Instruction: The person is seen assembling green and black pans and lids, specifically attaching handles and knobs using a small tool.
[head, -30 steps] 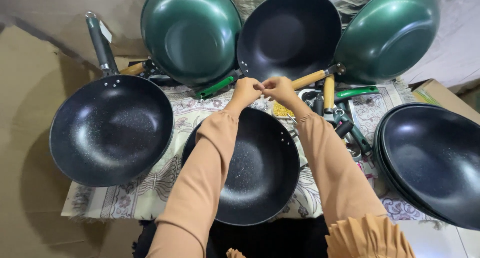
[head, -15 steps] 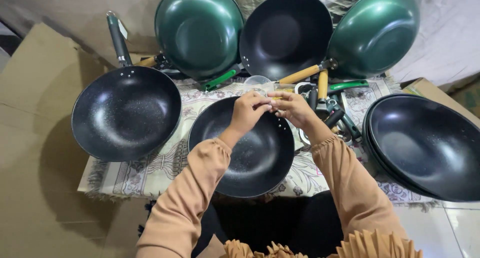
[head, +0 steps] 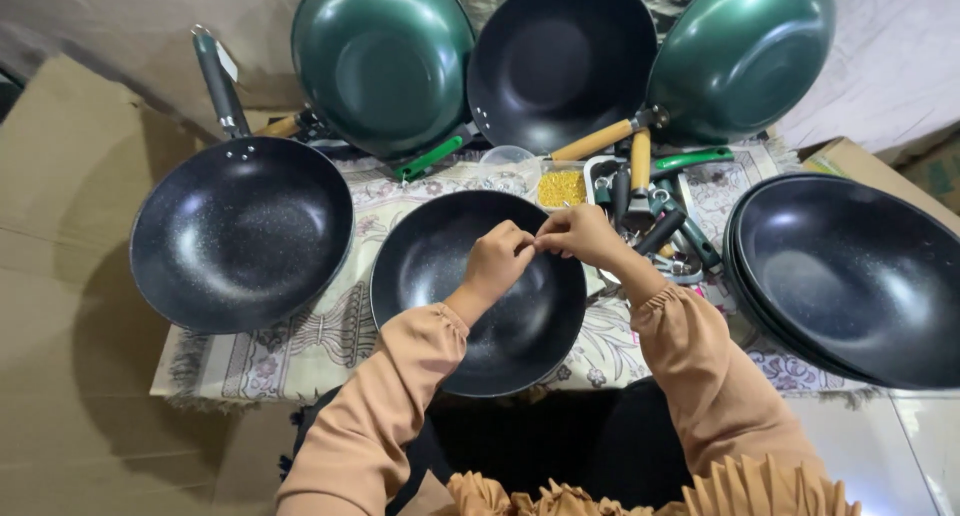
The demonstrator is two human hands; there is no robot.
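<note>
My left hand (head: 497, 259) and my right hand (head: 577, 235) meet fingertip to fingertip above a black handleless wok pan (head: 440, 266) that lies on a patterned cloth (head: 330, 336). The fingers pinch something very small between them; I cannot tell what it is. Just beyond the hands sits a small tray of yellow-gold bits (head: 561, 187) and a heap of loose pan handles (head: 662, 211), some wooden, some green, some black.
A black pan with a dark handle (head: 240, 231) lies at the left. Two green pans (head: 382, 61) (head: 742, 54) and a black one (head: 560, 61) lean at the back. Stacked black pans (head: 850, 276) sit at the right. Cardboard (head: 60, 276) borders the left.
My hands have drawn back from the far edge of the pan toward its middle, still pinched together. The view has shifted, so the pans sit further right and lower in the frame.
</note>
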